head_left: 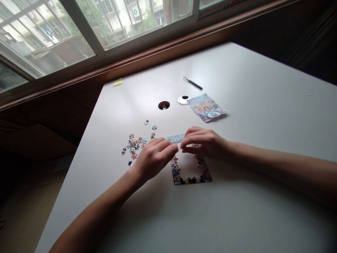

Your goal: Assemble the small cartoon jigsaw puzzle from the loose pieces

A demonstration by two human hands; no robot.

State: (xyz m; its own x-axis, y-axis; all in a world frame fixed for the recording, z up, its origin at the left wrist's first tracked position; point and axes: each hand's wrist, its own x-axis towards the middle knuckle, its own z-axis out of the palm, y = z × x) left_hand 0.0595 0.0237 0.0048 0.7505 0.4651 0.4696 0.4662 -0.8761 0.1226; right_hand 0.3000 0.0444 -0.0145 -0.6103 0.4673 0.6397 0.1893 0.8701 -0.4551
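Note:
A jigsaw puzzle frame (207,175) lies on the white table, its picture border joined around a bare middle. Over its upper part, my left hand (156,154) and my right hand (204,142) meet fingertip to fingertip. Both are closed in a pinch, and a small pale edge, apparently of a puzzle piece (180,148), shows between them. Most of that piece is hidden by the fingers. Loose puzzle pieces (134,144) lie scattered to the left, beside my left hand. Blue lettering runs along the frame's top edge, partly covered by my right hand.
Beyond my right hand lies a colourful picture sheet (206,107), touching a round metal cover (183,99). A cable hole (164,105) opens in the white table (250,105). Farther back are a black pen (193,83) and a yellow sticky note (117,82), below a barred window.

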